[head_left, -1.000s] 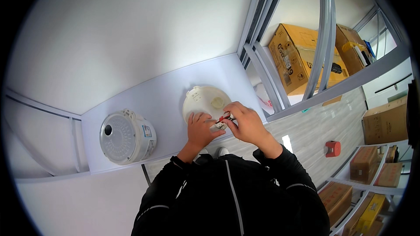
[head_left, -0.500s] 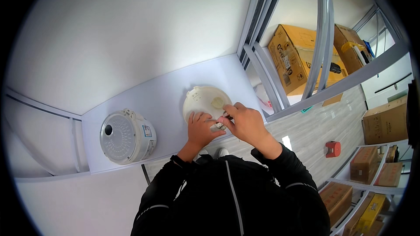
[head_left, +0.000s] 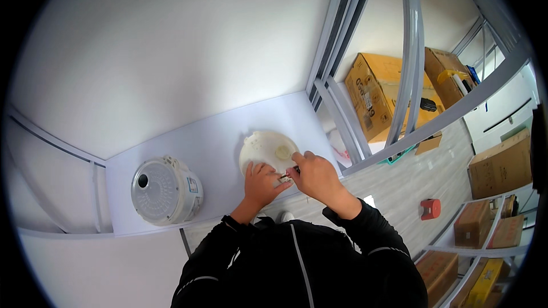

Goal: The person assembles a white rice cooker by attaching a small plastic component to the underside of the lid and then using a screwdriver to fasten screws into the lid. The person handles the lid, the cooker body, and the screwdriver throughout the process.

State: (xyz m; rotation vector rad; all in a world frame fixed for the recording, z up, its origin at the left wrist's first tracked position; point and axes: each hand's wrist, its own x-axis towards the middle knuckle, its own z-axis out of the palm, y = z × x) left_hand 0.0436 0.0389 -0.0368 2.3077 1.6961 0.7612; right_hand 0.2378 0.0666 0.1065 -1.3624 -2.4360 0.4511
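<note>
- We find a small pale piece, stiff and angular (head_left: 285,179), just over the near edge of a round, shallow off-white dish-like shell (head_left: 264,144); its finer details are too small to tell.
- Our left hand (head_left: 261,186) has its fingers bent and slightly spread, thumb and forefinger pinching the small piece.
- Our right hand (head_left: 317,178) has its fingers curled tightly around a slim dark object (head_left: 297,169), mostly hidden, its tip near the piece.
- The shell looks smooth, with a notched far edge and a translucent, yellowish round part (head_left: 283,152) inside; it lies on a smooth, pale lavender desk (head_left: 220,179).
- To its left, well apart, we see a squat white cylindrical appliance (head_left: 184,194), with a grey dimpled disc and a round black hole facing us.
- Beyond the grey metal frame (head_left: 410,51) sits a yellow-orange cardboard box (head_left: 377,94); a red plastic stool (head_left: 430,209) stands on the wood-grained grey floor (head_left: 388,185).
</note>
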